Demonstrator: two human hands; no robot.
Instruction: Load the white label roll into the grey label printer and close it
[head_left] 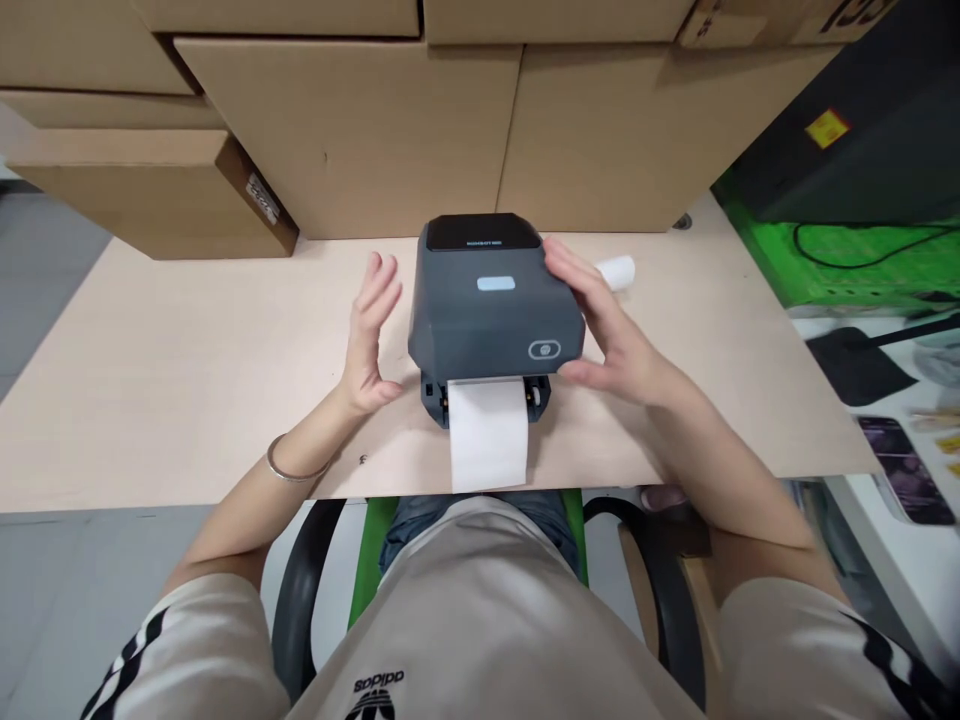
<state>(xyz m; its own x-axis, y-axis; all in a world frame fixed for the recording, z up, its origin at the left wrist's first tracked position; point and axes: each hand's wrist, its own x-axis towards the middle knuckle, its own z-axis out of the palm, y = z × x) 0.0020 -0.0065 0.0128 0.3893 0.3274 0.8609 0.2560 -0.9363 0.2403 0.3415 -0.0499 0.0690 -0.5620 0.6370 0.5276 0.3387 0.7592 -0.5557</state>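
The label printer (491, 300) sits at the middle of your pale table (187, 380), with cardboard boxes (360, 130) stacked behind. A white roll (616, 272) lies just behind your right hand (607, 330). The printer is dark grey, with white paper (487, 435) hanging from its front. Your left hand (371, 335) is spread beside it, and your right is flat against its side.

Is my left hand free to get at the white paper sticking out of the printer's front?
Probably yes. The left hand is open beside the printer, and the white paper lies uncovered on the table close by.
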